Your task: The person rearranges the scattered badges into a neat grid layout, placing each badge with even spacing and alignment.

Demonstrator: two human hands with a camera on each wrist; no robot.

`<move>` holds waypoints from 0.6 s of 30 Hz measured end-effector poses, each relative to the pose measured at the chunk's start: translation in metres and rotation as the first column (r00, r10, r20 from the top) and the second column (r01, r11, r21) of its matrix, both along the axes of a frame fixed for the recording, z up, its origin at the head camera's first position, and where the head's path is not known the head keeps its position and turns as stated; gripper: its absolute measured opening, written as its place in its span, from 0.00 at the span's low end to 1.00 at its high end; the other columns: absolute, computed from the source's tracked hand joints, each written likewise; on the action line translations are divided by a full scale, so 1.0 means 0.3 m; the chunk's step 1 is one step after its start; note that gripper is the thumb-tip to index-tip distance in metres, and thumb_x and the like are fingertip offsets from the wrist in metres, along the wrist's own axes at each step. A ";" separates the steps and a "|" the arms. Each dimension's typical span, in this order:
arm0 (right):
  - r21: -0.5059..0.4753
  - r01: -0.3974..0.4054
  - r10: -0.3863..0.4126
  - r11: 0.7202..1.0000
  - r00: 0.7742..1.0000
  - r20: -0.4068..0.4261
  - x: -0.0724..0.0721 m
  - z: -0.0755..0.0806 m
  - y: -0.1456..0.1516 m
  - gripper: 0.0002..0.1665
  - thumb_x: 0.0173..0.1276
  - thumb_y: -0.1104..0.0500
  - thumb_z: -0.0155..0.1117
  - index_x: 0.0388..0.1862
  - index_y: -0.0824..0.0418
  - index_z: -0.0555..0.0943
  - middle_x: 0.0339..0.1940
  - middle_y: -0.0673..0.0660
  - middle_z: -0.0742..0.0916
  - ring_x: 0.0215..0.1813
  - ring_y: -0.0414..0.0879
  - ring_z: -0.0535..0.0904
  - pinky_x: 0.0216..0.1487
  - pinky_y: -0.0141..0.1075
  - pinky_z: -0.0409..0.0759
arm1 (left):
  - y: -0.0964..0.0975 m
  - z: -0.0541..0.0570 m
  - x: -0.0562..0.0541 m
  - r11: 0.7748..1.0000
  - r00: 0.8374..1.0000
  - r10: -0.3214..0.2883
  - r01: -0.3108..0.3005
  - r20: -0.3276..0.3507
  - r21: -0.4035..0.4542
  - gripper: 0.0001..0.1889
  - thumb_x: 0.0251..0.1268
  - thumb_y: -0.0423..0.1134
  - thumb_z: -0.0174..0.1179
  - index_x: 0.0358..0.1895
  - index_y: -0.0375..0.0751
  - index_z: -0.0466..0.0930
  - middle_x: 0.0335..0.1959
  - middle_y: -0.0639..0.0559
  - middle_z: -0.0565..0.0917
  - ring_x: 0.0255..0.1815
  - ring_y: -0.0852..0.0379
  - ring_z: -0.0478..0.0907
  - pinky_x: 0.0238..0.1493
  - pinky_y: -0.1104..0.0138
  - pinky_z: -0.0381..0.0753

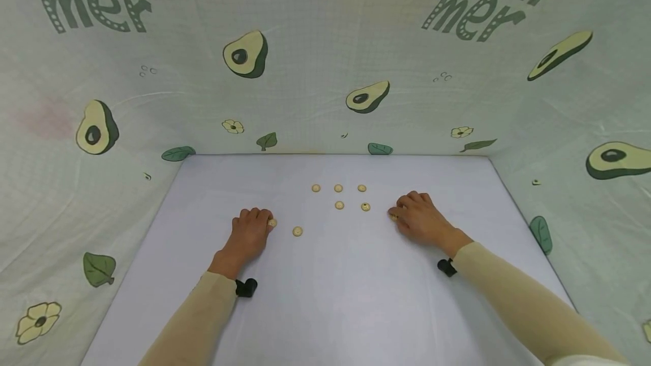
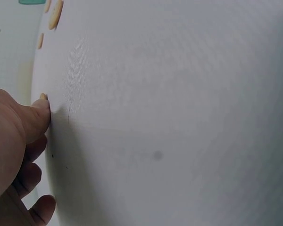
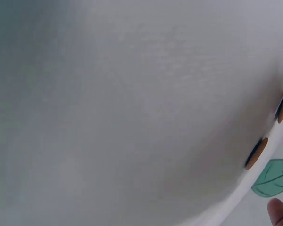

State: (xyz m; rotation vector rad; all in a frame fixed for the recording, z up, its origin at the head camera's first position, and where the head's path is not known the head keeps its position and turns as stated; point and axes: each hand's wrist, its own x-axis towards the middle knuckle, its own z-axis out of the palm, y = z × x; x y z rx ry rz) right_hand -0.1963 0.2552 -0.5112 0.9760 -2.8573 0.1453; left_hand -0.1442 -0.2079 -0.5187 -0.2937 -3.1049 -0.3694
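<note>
My left hand (image 1: 249, 236) is low over the white table at left, fingers curled. Its thumb and forefinger pinch a small round tan wooden disc (image 1: 272, 222); in the left wrist view the disc's edge (image 2: 43, 96) peeks past the thumb tip. A second tan disc (image 1: 297, 231) lies flat just right of this hand. Over on the right, my right hand (image 1: 419, 222) bends its fingers down and grips another disc (image 1: 394, 217), partly covered by the fingertips. In the right wrist view a disc (image 3: 281, 110) shows at a fingertip, with one more disc (image 3: 257, 154) beside it.
Between the hands, farther back, lie three discs in a row, the middle one (image 1: 338, 188) among them. Two more, including a disc (image 1: 365, 207) with a dark spot, lie just in front. A printed cloth (image 1: 305, 61) with avocados walls the table (image 1: 325, 298) at back and sides.
</note>
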 end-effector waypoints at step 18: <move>0.067 0.052 -0.045 0.996 0.993 -0.106 -0.007 -0.024 -0.011 0.13 0.76 0.50 0.69 0.47 0.59 0.87 0.45 0.56 0.85 0.52 0.56 0.75 0.61 0.58 0.70 | 0.006 -0.005 -0.002 0.994 0.997 -0.060 0.055 -0.054 -0.097 0.09 0.81 0.40 0.60 0.51 0.38 0.77 0.47 0.41 0.78 0.49 0.40 0.69 0.56 0.41 0.70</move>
